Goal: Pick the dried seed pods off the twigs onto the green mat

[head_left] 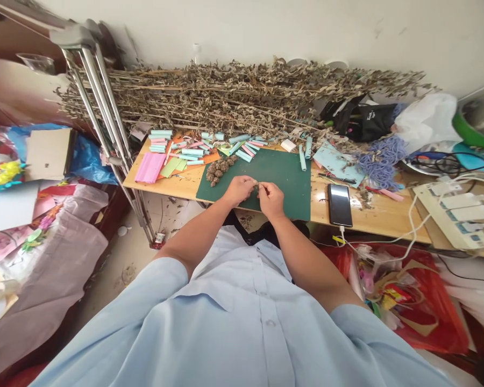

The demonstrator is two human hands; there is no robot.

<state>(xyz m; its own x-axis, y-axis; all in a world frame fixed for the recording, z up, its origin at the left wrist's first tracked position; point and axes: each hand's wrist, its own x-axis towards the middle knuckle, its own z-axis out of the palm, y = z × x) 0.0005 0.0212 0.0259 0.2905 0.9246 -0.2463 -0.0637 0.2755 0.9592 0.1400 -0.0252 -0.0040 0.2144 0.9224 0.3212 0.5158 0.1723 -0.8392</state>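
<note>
My left hand [242, 190] and my right hand [271, 200] meet above the near part of a green cutting mat [284, 174]. Fingertips of both are pinched together around something tiny that I cannot make out. Just beyond my left hand, a cluster of brown, crumpled dried plant balls [220, 170] lies on the mat's left side. Small blue and pink paper rolls [245, 155] are scattered along its far edge, with two blue rolls [302, 157] at the far right corner.
Dried leafy stalks [226, 97] are heaped along the wall. Pink paper sheets [150, 167] lie left on the table; a charging phone [339, 205], purple cord [381, 158] and a power strip [454, 212] are at right. Metal crutches [105, 107] lean at the table's left end.
</note>
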